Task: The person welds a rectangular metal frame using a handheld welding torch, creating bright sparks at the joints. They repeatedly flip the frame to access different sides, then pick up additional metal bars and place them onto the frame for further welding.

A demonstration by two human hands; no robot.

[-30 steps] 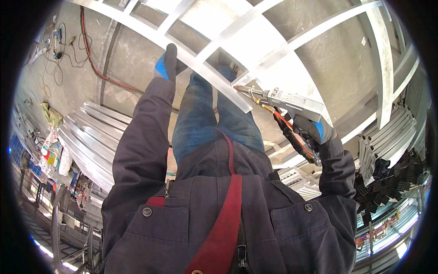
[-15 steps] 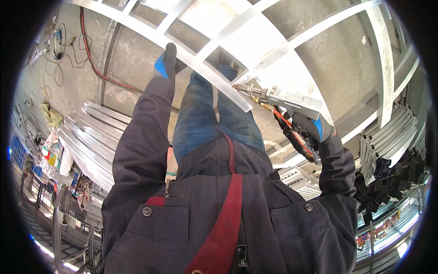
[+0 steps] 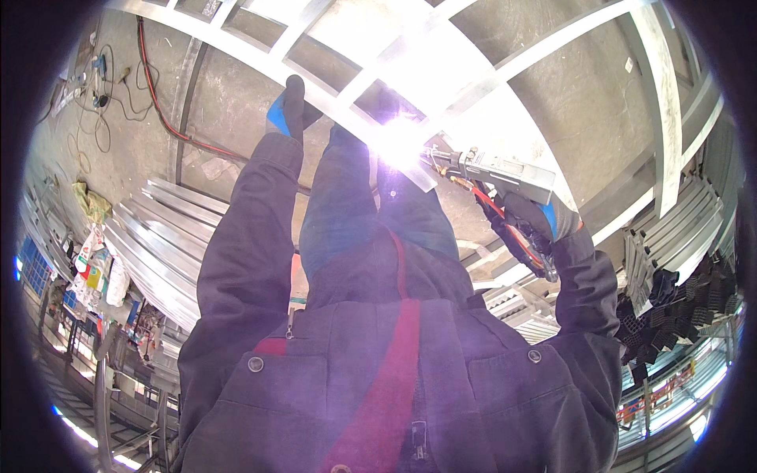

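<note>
A metal frame of light, flat-sided bars (image 3: 319, 94) spans the far side above my legs. My left hand (image 3: 289, 109), in a dark grey and blue glove, is closed at the near bar's edge; part of its grip is hidden. My right hand (image 3: 530, 214), gloved alike, is wrapped round the handle of a handheld welding gun (image 3: 505, 172) with a boxy grey body. The gun's nozzle points left at the near bar, close to where a crossbar joins it. A glaring white-violet flash there hides the tip and the joint. Red and dark hoses (image 3: 505, 225) trail down from the gun.
Stacked metal profiles (image 3: 162, 240) lie at the left, with more lengths (image 3: 678, 225) at the right. Many black square tube ends (image 3: 682, 315) are piled beside those. A red hose (image 3: 158, 110) and loose cables (image 3: 102, 98) run over the concrete floor.
A bright flash has appeared at the gun's tip, casting violet light over my jacket and legs. Both hands and the frame have stayed nearly in place.
</note>
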